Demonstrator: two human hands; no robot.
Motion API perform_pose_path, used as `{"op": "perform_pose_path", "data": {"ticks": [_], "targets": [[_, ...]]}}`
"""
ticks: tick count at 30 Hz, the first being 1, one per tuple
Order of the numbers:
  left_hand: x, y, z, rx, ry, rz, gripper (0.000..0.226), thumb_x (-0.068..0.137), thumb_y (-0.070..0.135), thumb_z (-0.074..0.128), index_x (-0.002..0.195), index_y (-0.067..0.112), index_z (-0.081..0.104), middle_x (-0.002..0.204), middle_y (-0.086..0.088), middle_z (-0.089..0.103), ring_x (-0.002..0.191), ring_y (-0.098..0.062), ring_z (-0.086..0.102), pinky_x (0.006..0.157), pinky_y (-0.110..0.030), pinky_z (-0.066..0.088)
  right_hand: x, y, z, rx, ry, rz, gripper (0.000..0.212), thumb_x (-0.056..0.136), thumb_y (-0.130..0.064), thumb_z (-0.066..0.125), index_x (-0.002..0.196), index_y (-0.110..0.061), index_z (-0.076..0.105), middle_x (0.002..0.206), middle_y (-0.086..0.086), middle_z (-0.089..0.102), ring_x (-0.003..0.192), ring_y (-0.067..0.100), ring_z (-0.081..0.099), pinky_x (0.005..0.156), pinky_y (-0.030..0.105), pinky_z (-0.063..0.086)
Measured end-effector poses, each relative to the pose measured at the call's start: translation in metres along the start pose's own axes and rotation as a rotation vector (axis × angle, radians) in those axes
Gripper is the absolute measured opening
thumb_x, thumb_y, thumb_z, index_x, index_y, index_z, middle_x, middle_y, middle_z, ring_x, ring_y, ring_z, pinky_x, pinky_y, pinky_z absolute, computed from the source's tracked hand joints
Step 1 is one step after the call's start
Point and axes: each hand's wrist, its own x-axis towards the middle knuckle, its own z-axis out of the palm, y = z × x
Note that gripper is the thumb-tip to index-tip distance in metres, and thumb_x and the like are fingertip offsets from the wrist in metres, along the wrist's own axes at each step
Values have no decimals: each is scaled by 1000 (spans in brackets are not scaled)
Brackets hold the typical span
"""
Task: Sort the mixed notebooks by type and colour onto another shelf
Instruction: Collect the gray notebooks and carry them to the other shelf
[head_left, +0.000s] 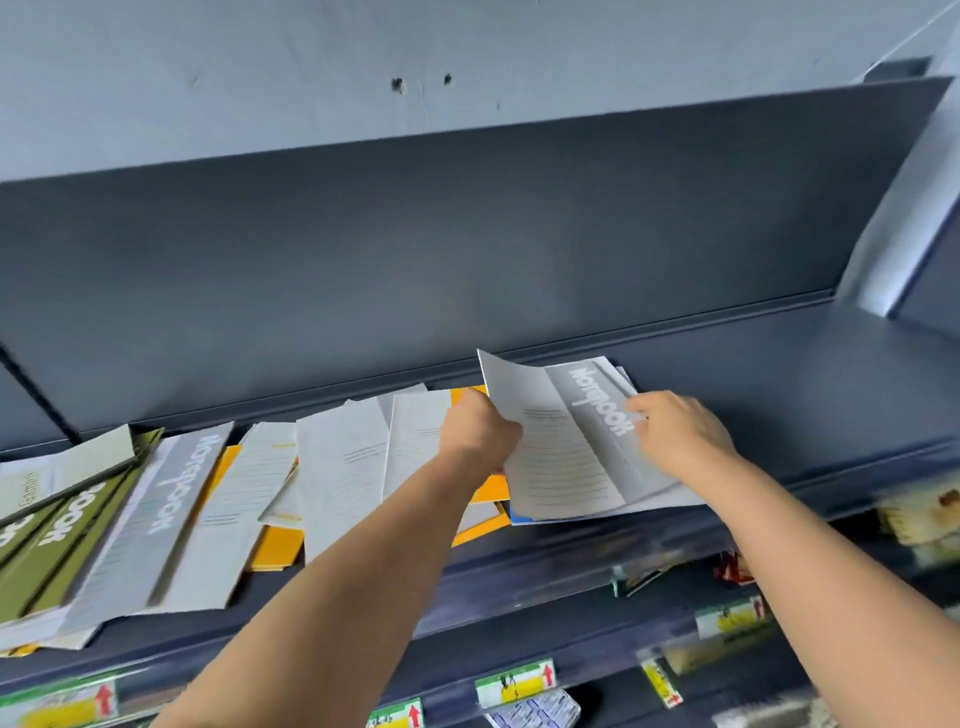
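Observation:
Several thin notebooks lie mixed on a dark blue shelf (810, 395). My left hand (480, 434) grips the left edge of a grey notebook (561, 447), and my right hand (675, 434) pinches its right side near the white "Notebook" lettering. That notebook tilts up over an orange notebook (491, 488) and a blue one (519, 517) whose corner shows beneath. To the left lie more white and grey notebooks (337, 467), another orange one (275, 548), a grey one (171, 499) and olive-green ones (62, 540) at the far left.
The shelf's dark back panel (467, 260) rises behind the notebooks, with a pale wall (363, 62) above. The right part of the shelf holds nothing. Lower shelf edges carry price labels (514, 680) and small packaged goods (924, 514).

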Motion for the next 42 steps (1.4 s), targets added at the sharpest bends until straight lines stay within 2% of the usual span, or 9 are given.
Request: {"op": "perform_pose_path", "data": {"ticks": [7, 12, 16, 23, 25, 29, 33, 38, 42], "targets": [[5, -29, -14, 390, 239, 21, 38, 90, 41, 58, 120, 18, 56, 115, -3, 65, 102, -27, 62, 84, -36, 54, -5, -39, 12, -190, 46, -314, 37, 95, -23, 50, 131, -29, 54, 137, -4, 49, 123, 23, 43, 93, 36, 41], [-11, -76, -82, 531, 414, -238, 38, 92, 22, 48, 127, 8, 48, 130, -13, 53, 119, -34, 49, 96, -40, 42, -28, -106, 34, 37, -58, -748, 35, 99, -32, 45, 132, -26, 55, 142, -3, 48, 129, 19, 41, 103, 40, 40], [-22, -94, -114, 541, 411, -391, 36, 88, 18, 51, 120, 2, 49, 121, -15, 57, 112, -33, 53, 93, -39, 44, -45, -138, 44, -79, -248, -903, 52, 95, -51, 46, 141, -27, 45, 151, 0, 38, 139, 21, 32, 111, 41, 31], [-18, -96, -132, 83, 353, -380, 17, 74, 14, 63, 79, 5, 50, 89, -12, 62, 84, -29, 61, 74, -33, 54, -48, -144, 46, -44, -341, -831, 65, 92, -55, 50, 148, -27, 33, 155, 0, 29, 141, 22, 28, 113, 36, 25], [-23, -92, -145, 182, 441, -319, 5, 79, 5, 53, 84, 2, 55, 83, -17, 59, 77, -34, 57, 65, -30, 42, -49, -149, 47, -18, -321, -802, 62, 93, -54, 49, 146, -24, 38, 151, 1, 35, 138, 22, 32, 111, 36, 29], [-39, -77, -190, 256, 716, -198, 23, 89, 2, 40, 110, -2, 46, 120, -24, 57, 111, -41, 53, 78, -37, 37, -49, -164, 55, -83, -281, -700, 48, 97, -47, 44, 136, -20, 49, 139, 3, 48, 127, 24, 44, 103, 39, 40], [-47, -86, -225, 114, 813, -201, 23, 91, 2, 35, 112, 4, 43, 119, -17, 57, 100, -34, 53, 81, -40, 43, -48, -191, 54, 17, -201, -529, 32, 101, -28, 36, 121, -19, 59, 126, 5, 59, 111, 28, 56, 84, 34, 45], [-35, -100, -218, -44, 635, -206, 30, 84, 3, 41, 110, -2, 56, 107, -14, 62, 85, -27, 51, 66, -30, 38, -46, -213, 46, 672, -201, -343, 34, 101, -33, 34, 107, -11, 59, 103, 13, 66, 91, 27, 61, 77, 36, 46], [-23, -85, -180, -246, 344, -138, 22, 77, 6, 45, 89, -1, 62, 92, -17, 68, 74, -28, 60, 51, -25, 45, -35, -179, 45, 519, -132, -248, 38, 95, -26, 52, 133, -21, 52, 125, 5, 62, 103, 26, 60, 84, 35, 49]]}}
